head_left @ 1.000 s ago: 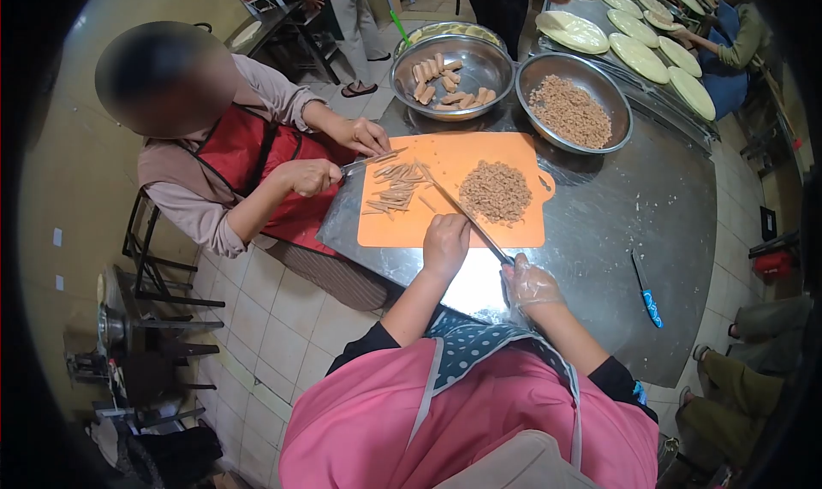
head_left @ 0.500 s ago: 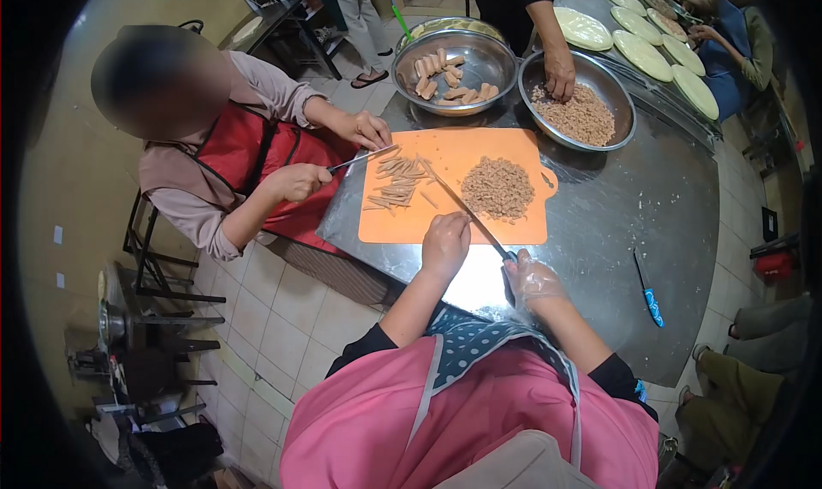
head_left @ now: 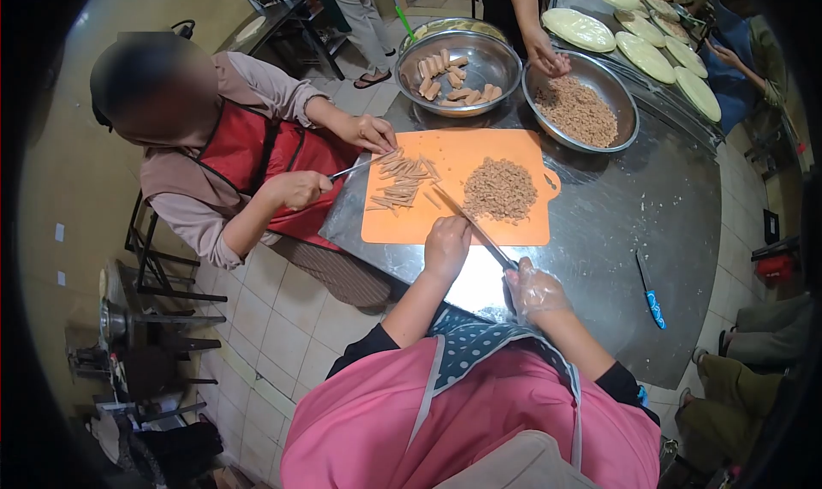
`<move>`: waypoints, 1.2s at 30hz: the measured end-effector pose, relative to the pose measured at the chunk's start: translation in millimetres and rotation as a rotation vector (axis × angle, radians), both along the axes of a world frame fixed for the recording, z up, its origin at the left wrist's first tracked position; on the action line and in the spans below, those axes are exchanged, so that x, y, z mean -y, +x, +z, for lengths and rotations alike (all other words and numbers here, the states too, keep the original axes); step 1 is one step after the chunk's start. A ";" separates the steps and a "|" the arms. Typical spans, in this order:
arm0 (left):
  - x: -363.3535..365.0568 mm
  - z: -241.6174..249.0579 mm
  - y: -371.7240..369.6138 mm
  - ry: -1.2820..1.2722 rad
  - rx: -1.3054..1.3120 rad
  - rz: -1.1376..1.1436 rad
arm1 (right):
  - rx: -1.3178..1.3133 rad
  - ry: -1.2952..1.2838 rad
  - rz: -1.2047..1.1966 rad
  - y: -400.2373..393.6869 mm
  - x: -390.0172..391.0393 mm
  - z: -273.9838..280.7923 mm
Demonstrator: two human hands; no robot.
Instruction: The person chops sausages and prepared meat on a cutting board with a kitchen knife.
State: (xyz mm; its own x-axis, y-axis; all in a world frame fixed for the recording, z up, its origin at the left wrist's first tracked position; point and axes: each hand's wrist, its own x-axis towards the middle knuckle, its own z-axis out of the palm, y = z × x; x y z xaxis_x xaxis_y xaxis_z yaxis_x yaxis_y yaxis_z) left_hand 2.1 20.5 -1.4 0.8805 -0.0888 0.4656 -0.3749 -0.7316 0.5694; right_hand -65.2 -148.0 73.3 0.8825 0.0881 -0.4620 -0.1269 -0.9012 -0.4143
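- One metal bench (head_left: 634,223) fills the middle of the view.
- Orange cutting board (head_left: 407,230) lies flat on the bench, towards its left side.
- Steel bowl (head_left: 632,116), beyond the board, holds chopped bits; a co-worker's hand (head_left: 546,56) is over it.
- Second bowl (head_left: 495,61), just beside it, holds cut brown pieces.
- Long knife (head_left: 486,237) slants across the board's near edge, tip between heap and strips.
- Blue-handled knife (head_left: 655,309) lies on the bench, well apart from the board.
- Chopped heap (head_left: 501,189) occupies the board's right half.
- Right hand (head_left: 541,290), in a clear glove: fingers wrapped around the long knife's handle.
- Left hand (head_left: 447,247), bare: fingers curled beside the blade; whether they pinch it, cannot tell.
- Brown strips (head_left: 401,181) lie loose on the board's left half.
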 end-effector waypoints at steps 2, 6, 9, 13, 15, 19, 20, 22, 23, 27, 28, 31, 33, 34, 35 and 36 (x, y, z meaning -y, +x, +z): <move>-1.7 -0.3 -0.6 0.116 -0.071 -0.016 | -0.008 -0.011 0.002 -8.9 0.2 5.4; 1.6 3.8 -1.5 0.070 -0.037 -0.015 | -0.015 -0.023 0.005 -4.1 1.1 -8.7; 2.2 0.6 -1.8 0.006 0.028 -0.020 | 0.001 0.019 -0.013 6.6 -1.4 -15.6; 1.0 4.7 -1.4 0.012 0.043 -0.022 | -0.037 0.003 -0.005 0.3 0.8 10.2; 0.8 4.6 -2.4 0.052 -0.024 -0.029 | -0.070 -0.014 0.030 -7.5 3.0 12.4; 2.1 4.0 -1.6 0.026 0.006 -0.022 | -0.097 -0.007 0.001 2.6 -0.6 0.1; 1.3 3.8 -1.4 0.027 0.002 -0.019 | -0.081 0.004 0.001 5.4 -2.6 -3.8; 1.0 1.7 -2.0 0.019 0.027 -0.008 | -0.063 0.020 0.002 11.0 -3.0 -4.3; 1.5 0.2 -2.1 0.008 0.047 -0.002 | -0.099 0.058 -0.027 15.3 -0.2 -2.9; 4.6 -5.2 5.7 0.024 0.058 -0.025 | -0.129 0.130 -0.119 21.6 17.9 -6.6; 8.8 -6.4 9.4 0.000 0.082 -0.038 | -0.093 0.156 -0.131 20.7 20.6 -7.8; 15.4 -6.9 13.8 -0.004 0.057 -0.052 | -0.088 0.093 -0.099 17.3 19.2 2.7; 16.7 -4.9 15.9 0.019 0.008 -0.047 | -0.041 0.028 -0.061 10.6 16.8 9.3; 15.3 -3.2 15.0 0.050 -0.002 -0.053 | -0.043 0.028 -0.061 4.1 16.0 7.4; 13.3 -2.4 15.7 0.082 -0.014 -0.055 | -0.031 -0.014 -0.043 -0.2 14.5 5.2; 13.1 -2.8 15.6 0.083 -0.018 -0.055 | -0.020 -0.056 -0.028 -3.6 13.5 3.9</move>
State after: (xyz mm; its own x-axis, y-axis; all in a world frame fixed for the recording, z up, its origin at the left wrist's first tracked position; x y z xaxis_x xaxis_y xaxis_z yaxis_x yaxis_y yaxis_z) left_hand 17.7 7.3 -4.1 0.8815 -0.1746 0.4386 -0.4058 -0.7550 0.5151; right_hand -68.8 -161.6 77.2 0.8749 0.0376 -0.4829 -0.1597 -0.9189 -0.3607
